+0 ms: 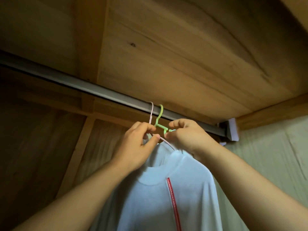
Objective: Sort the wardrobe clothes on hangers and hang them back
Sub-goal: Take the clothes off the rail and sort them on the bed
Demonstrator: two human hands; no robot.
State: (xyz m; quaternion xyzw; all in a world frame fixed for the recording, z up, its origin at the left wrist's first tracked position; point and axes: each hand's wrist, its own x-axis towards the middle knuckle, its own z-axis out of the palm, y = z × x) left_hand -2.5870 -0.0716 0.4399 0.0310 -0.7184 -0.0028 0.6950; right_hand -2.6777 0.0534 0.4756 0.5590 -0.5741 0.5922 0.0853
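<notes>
**Two hangers at the rail, both hands on them**

I am looking up into the wooden wardrobe (183, 47), with both arms raised to the grey metal rail (100, 93) that runs under its top panel. My left hand (138, 144) has its fingers curled round the neck of the pink hanger (34, 112), thumb pressed against its sloping arm just below the hook. My right hand (186, 135) pinches the green hanger (43, 114) at the bend beneath its hook, forefinger and thumb closed on the plastic. Both hooks sit over the rail, side by side, the pink one to the left of the green.

A pale blue shirt (166, 197) hangs beneath my hands, its collar just below my wrists, with a red zip or trim (173, 202) running down its front. I cannot tell which hanger carries it. The rail ends in a bracket (230, 130) on the right, beside a pale green wall (275, 155).
</notes>
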